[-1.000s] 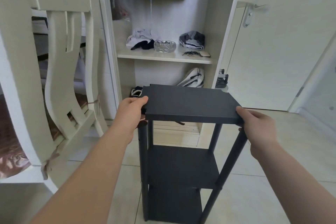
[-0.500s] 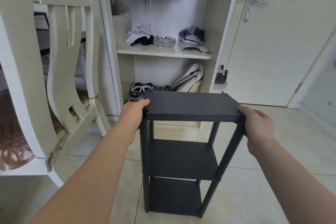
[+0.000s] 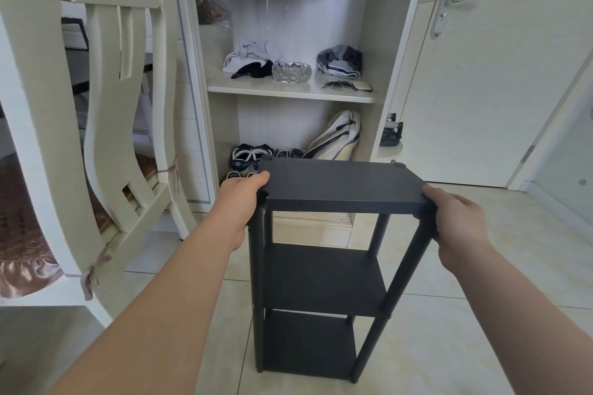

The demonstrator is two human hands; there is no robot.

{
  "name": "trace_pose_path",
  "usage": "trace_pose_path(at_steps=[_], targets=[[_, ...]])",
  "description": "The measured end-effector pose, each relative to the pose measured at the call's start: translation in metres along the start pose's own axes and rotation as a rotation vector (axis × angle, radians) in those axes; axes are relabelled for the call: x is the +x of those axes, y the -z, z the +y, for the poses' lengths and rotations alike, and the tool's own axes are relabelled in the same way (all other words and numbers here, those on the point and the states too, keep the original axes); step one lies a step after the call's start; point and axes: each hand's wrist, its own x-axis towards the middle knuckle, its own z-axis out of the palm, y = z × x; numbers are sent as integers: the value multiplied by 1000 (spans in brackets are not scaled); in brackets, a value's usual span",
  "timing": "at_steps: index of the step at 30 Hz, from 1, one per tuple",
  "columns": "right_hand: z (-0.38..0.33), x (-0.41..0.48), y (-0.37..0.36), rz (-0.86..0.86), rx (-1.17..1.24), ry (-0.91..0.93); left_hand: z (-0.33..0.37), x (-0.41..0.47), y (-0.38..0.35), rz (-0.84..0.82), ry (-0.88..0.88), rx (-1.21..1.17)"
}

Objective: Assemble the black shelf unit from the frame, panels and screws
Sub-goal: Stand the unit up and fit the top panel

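Lowered since the earlier frame, the top panel (image 3: 340, 183) is now seated level on the four round posts of the black shelf unit (image 3: 321, 279), and two post tips are seen poking up at its far corners. Both bare forearms are stretched forward from the lower corners of the frame, wrists nearly straight. The left hand (image 3: 244, 199) is closed on the panel's near-left corner, the thumb laid on top and the fingers curled below, against the post. The right hand (image 3: 455, 221) is clamped on the near-right corner in the same way, the thumb on the upper edge and the fingers wrapped underneath. The panels are flat, matt and rectangular; the posts are smooth dark tubes. The unit is stood upright at centre frame on glossy pale floor tiles (image 3: 449, 330), before an open wardrobe (image 3: 398, 42). A cream wooden chair (image 3: 106, 106) with curved slats is seen at left.
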Motion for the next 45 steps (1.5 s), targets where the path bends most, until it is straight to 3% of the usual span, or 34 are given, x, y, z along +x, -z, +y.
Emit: trace_pose_path(at_steps=[13, 23, 45], targets=[[2, 4, -1, -3, 27, -27, 7, -1, -3, 9, 45, 25], [2, 4, 3, -42, 202, -143, 7, -2, -4, 20, 55, 51], [4, 4, 10, -97, 255, -103, 5, 4, -5, 10, 21, -6]])
